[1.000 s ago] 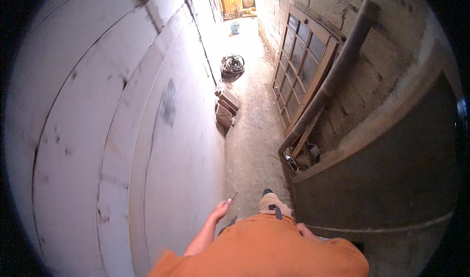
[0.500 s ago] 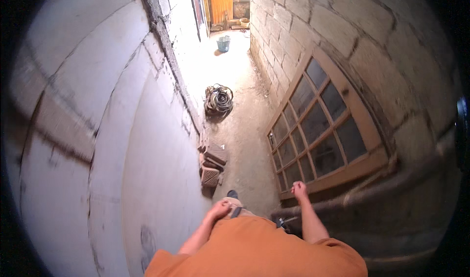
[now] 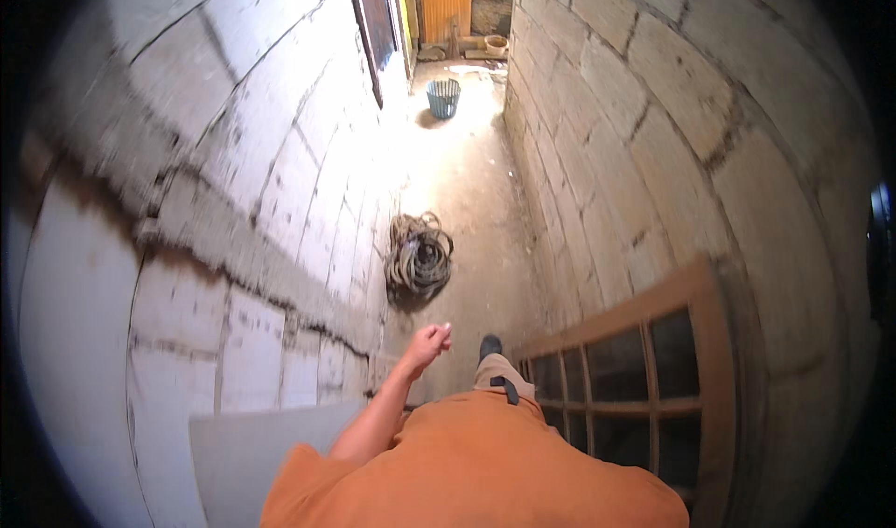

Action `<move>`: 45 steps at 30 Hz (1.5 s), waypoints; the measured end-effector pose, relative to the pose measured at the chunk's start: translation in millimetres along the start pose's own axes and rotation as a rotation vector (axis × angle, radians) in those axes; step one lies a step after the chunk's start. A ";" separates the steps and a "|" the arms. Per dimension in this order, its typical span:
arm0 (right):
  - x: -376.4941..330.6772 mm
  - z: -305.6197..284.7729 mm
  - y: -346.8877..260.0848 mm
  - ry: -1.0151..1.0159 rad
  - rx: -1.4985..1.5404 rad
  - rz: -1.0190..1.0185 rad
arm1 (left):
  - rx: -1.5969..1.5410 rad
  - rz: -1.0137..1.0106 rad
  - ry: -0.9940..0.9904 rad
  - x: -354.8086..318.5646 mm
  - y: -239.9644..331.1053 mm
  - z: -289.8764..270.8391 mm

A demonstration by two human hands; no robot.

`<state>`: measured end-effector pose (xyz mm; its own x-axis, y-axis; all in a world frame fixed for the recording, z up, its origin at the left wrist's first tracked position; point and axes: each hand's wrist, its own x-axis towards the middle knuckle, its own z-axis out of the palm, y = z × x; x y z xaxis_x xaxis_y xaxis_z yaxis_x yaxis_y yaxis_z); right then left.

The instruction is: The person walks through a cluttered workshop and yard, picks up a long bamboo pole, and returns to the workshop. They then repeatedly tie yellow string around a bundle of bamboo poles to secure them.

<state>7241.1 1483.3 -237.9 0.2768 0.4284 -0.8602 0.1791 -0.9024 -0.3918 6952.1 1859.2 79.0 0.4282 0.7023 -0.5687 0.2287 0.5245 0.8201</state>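
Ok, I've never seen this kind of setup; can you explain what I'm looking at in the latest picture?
There's no machine: this is a person with bare hands, filmed by a wide camera worn on the head and looking down, so straight edges bend. The left hand reaches ahead of the orange shirt, fingers curled; I can't tell if it holds anything. The right hand is out of view. On the passage floor lie a dark coil and, farther on, a blue basket. A paned wooden frame stands by the right wall.
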 end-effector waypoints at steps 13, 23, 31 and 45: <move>175.2 -395.1 -793.5 0.335 0.208 -0.548 | 0.055 -0.027 -0.767 315.7 356.7 -3.1; 385.2 -446.4 -779.0 0.078 -0.135 0.222 | 0.737 0.160 -1.049 639.6 625.7 -41.7; 577.4 -516.1 -971.5 -0.054 -0.134 0.185 | 1.054 0.191 -0.883 913.4 798.2 -72.7; 680.7 -842.9 -1704.6 0.218 0.676 -0.825 | 1.198 0.477 -1.231 1345.0 1109.0 -23.0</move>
<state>7920.0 3351.6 119.8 0.4829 0.8526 -0.1998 -0.1517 -0.1432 -0.9780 7761.6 3396.6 222.1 0.8556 -0.3513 -0.3801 0.1097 -0.5946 0.7965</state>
